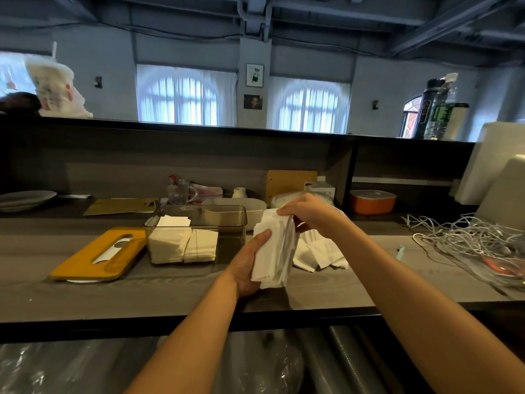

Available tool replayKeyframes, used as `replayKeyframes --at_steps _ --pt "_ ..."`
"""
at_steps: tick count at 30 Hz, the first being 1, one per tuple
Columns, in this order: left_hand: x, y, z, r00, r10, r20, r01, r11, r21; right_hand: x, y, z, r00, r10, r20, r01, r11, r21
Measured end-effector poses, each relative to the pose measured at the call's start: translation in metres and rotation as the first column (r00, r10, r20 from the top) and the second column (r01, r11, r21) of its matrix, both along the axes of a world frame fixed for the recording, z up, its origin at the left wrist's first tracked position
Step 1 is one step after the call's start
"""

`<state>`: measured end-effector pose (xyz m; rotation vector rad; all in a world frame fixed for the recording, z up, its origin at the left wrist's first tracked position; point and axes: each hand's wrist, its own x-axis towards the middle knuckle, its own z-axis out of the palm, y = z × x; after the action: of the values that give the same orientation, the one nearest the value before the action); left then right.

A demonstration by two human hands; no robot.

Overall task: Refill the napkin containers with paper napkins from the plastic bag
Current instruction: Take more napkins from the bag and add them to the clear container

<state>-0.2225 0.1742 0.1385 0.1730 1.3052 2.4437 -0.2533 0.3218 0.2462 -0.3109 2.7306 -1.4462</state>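
Observation:
A thick stack of white paper napkins (274,251) stands upright above the counter, held between both hands. My left hand (247,265) grips its lower left side from below. My right hand (306,213) pinches its top edge. Left of the hands sits a clear plastic napkin container (227,220), its left half filled with folded napkins (181,245). Its yellow slotted lid (99,255) lies flat further left. Loose napkins (321,253) lie on the counter behind the stack. A clear plastic bag (284,199) shows behind my right hand, mostly hidden.
A tangle of white cables (468,237) covers the counter at right. At the back stand an orange box (372,201), a white tub (255,207), a wooden board (291,183) and plates (25,199). The counter's front edge (170,319) runs below my arms.

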Motion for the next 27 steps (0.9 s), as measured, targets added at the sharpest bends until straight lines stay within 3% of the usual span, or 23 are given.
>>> replayKeyframes --at_steps 6,14,19,23,25,27 --pt "0.000 0.000 0.000 1.000 0.000 0.000 0.000 1.000 0.019 -0.003 0.007 0.005 0.998 -0.004 0.064 0.005 1.000 -0.006" --pt "0.000 0.000 0.000 1.000 -0.013 -0.006 0.013 1.000 0.008 -0.002 0.006 0.007 0.982 -0.108 -0.156 0.091 0.990 -0.112" --pt "-0.002 0.001 -0.003 1.000 -0.011 -0.020 0.010 1.000 -0.026 -0.001 0.012 0.005 0.995 -0.074 -0.063 0.064 0.988 -0.142" --pt "-0.002 0.002 -0.002 1.000 -0.012 -0.015 0.012 0.999 -0.032 -0.001 0.013 0.008 0.987 -0.107 -0.119 0.084 0.980 -0.181" --pt "-0.003 0.003 -0.003 1.000 -0.018 0.001 0.018 1.000 -0.024 -0.003 0.012 0.009 0.973 -0.170 -0.156 0.126 0.958 -0.258" --pt "-0.003 0.001 -0.002 1.000 -0.022 0.010 0.022 1.000 -0.014 -0.005 0.012 0.011 0.947 -0.265 -0.180 0.166 0.886 -0.434"
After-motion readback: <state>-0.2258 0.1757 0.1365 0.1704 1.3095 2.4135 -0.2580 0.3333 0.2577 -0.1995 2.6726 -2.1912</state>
